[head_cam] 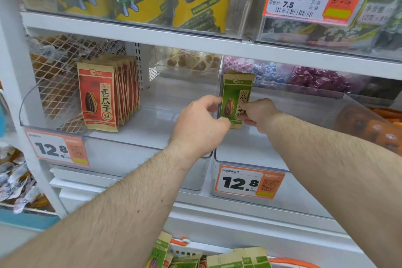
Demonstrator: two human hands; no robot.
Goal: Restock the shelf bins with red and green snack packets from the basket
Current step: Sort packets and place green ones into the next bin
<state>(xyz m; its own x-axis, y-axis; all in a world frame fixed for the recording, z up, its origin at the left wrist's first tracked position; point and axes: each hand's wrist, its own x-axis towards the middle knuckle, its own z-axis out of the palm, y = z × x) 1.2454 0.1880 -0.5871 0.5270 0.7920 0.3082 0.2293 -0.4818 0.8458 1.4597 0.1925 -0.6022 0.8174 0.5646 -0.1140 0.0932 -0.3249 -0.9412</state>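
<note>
At the centre of the frame both hands hold one green packet (236, 102) upright, over the left end of the right-hand clear bin (250, 150). The left hand (200, 124) curls its grip round the packet's left edge; the right hand (258, 113) pinches its right edge with thumb and fingers. That bin shows no other packets inside. The left-hand clear bin (121, 137), at middle left, holds a standing row of red packets (108, 93) against its left side, the rest of its floor bare. At the bottom edge the basket (289, 262) holds more green packets (226, 260). Orange price tags (249, 183) hang on both bin fronts.
</note>
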